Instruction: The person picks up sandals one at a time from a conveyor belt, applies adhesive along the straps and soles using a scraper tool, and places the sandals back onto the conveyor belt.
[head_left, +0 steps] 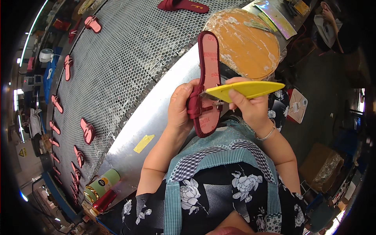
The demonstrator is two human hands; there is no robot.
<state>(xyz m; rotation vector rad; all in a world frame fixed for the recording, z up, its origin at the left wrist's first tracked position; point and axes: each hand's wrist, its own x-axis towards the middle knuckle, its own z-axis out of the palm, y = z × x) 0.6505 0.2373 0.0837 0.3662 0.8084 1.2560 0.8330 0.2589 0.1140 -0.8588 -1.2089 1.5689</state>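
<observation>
My left hand [182, 103] is closed around the straps of a dark red slide sandal [209, 68], which stands nearly upright over the metal table edge with its pink, printed insole facing me. Dark red straps cross its lower part, and a small metal buckle shows at their right side. My right hand [252, 107] grips a flat, pointed yellow tool [248, 89]. The tool's thin dark tip sits over the insole beside the straps; whether it touches is unclear. Part of my right fingers is hidden behind the tool.
A perforated conveyor [129, 58] runs on the left, carrying several pink-and-red sandals [87, 131]. Beyond my hands lies a round orange, plastic-smeared board [250, 47] with a spatula [258, 26]. A green cylinder [105, 184] and yellow tape [144, 143] rest on the metal edge [129, 133].
</observation>
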